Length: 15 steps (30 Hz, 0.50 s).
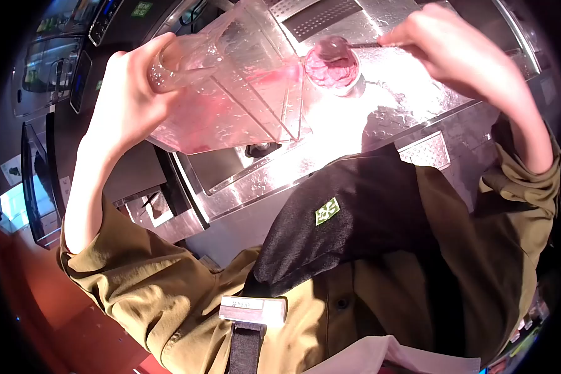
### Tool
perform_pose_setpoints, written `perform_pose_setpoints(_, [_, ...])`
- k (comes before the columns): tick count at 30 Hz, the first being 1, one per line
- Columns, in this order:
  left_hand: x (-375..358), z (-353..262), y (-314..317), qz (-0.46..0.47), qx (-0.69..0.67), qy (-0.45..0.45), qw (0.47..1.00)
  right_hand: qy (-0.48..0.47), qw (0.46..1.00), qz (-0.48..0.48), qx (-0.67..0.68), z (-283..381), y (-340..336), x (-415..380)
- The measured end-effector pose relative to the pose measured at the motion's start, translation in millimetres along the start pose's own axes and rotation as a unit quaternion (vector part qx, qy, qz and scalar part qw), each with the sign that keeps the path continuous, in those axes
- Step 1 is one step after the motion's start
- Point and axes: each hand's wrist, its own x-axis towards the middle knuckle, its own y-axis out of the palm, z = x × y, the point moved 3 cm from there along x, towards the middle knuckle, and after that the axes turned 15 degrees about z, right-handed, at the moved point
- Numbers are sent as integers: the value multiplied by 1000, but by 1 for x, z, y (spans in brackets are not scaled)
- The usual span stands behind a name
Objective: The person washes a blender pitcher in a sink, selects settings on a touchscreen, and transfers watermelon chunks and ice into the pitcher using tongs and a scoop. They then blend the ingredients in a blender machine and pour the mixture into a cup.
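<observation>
My left hand (134, 87) is wrapped round the handle of a large clear pitcher (237, 100), tilted on its side, with pink residue on its inner walls. Its mouth end lies beside a white cup (353, 86) full of pink, thick contents (330, 67). A long thin-handled spoon (363, 45) has its bowl at the top of the cup. My right hand (439, 47) pinches the far end of that handle, with its fingers closed. The cup stands on the wet metal counter.
The brightly lit steel counter (411, 81) has a perforated drain plate (321, 20) at its back. A textured metal plate (425, 151) lies near the front edge. Dark equipment (75, 81) stands at the left, and an apron (355, 212) hangs in front of me.
</observation>
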Motion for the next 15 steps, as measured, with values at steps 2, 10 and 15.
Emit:
perform_pose_setpoints(2, [-2,3,4,-10,-41,1,999,99,989,80,69,18,-9,7])
perform_pose_setpoints(10, [-73,30,70,-133,-327,-114,929,-280,934,-218,-51,46,0,66])
perform_pose_setpoints(15, [-140,38,170,-342,-473,-169,794,117,885,-343,292,-66,64,-21])
